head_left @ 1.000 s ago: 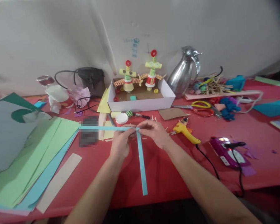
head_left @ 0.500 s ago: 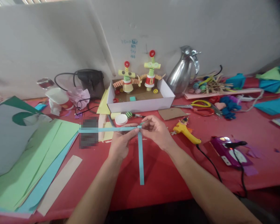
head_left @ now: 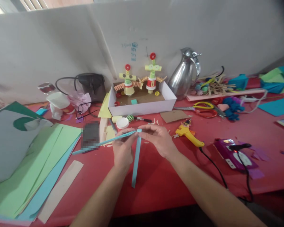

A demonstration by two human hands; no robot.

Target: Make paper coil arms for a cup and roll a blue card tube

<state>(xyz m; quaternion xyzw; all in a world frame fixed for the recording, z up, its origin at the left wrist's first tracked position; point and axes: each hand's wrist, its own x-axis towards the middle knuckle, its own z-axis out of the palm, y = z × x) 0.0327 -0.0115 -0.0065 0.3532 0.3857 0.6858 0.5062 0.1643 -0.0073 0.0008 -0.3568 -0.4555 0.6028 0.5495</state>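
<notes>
- Between your two pinches, the light-blue paper strips are meeting at a small corner, over the red table.
- Left of that corner, your left hand is pinching the paper, thumb against fingers with no gap showing; one strip is running out beyond it to the left, passing in front of a dark object.
- Right of the corner, your right hand is pinching too, thumb and fingertips pressed together on the paper.
- Below the grip, the other strip is trailing towards you, slanting slightly left.
- At the grip itself, your fingertips are hiding part of the overlap, so which layer is lying uppermost is hard to tell.
- For a crisp crease, you are probably doing best by squaring the edges first, then pressing from one side across.
- Left of the grip, the long strip is drooping, so a firm left pinch is likely guarding against twist.
- Well right of the grip, the yellow glue gun is lying apart from both strips.
</notes>
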